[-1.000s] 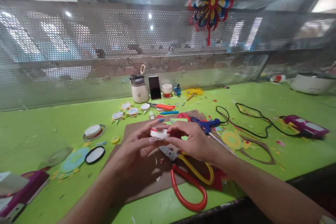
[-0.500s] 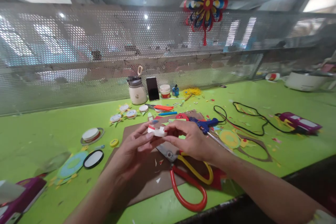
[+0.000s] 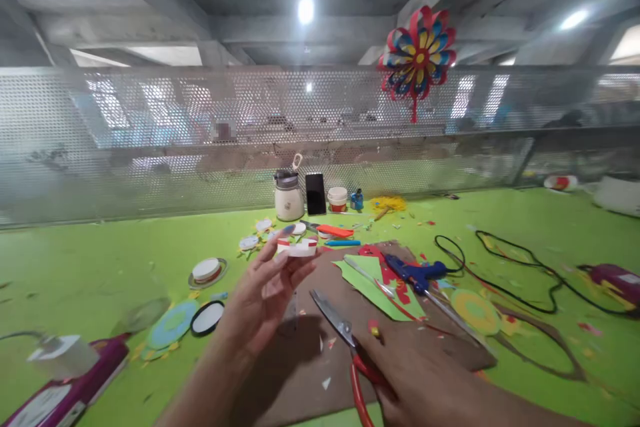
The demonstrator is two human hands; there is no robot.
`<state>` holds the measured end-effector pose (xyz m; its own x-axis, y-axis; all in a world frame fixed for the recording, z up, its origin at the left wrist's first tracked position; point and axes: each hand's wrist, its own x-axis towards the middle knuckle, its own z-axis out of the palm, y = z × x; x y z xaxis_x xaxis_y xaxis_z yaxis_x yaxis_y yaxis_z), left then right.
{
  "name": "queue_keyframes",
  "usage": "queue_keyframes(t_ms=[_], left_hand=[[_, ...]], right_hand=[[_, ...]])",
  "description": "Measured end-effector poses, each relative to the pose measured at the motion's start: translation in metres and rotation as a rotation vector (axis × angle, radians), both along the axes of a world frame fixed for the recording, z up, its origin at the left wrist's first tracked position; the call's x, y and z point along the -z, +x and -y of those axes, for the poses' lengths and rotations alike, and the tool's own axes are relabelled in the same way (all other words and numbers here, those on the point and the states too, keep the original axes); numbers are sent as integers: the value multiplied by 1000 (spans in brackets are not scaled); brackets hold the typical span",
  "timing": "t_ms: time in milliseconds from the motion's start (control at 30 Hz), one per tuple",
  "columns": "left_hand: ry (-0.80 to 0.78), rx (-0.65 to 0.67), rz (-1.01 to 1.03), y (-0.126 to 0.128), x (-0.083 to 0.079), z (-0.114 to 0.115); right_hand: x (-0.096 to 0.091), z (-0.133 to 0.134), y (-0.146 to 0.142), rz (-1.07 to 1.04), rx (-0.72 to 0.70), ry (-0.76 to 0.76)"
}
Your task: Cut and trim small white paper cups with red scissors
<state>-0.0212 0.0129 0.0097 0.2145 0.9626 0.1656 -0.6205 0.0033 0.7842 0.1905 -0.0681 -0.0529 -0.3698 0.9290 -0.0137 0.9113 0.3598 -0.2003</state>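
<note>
My left hand (image 3: 260,300) holds up a small white ring-shaped piece (image 3: 299,249) with red patches, pinched between thumb and fingers. Its upper edge has a notch in the middle. Over the handles of a large pair of scissors (image 3: 345,328) lies my right hand (image 3: 415,367), its fingers closed round them and partly hidden. The scissors' blades point away to the left over a brown board (image 3: 295,373). A loop of the red handle shows below the hand. White paper scraps (image 3: 327,383) lie beside the blades.
A blue glue gun (image 3: 415,271) with a black cord lies right, near green paper (image 3: 375,287). A red-orange cutter (image 3: 336,231), blue pen (image 3: 343,243), jug (image 3: 289,200) and phone (image 3: 315,194) are at the back. Paper discs (image 3: 173,325) lie left, beyond a purple power strip (image 3: 95,373).
My right hand has left the white ring and moved down onto the scissors' handles. My left hand still holds the ring. The view has tilted up and turned left.
</note>
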Motion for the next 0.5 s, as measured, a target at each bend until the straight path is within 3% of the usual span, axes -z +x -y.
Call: queue_keyframes(t_ms=[200,367,433,500], left_hand=[[30,-44,9,-1,3,-1],[47,-82,11,-5,2,-3],[56,-89,10,-7,1,-4],[57,-100,18,-8,0,-6]], right_hand=[[-9,-6,0,-68,160,-131],[-8,-15,14,-281,256,-266],[-3,-17,19,-365,204,-198],[-1,-16,23,-425,121,-18]])
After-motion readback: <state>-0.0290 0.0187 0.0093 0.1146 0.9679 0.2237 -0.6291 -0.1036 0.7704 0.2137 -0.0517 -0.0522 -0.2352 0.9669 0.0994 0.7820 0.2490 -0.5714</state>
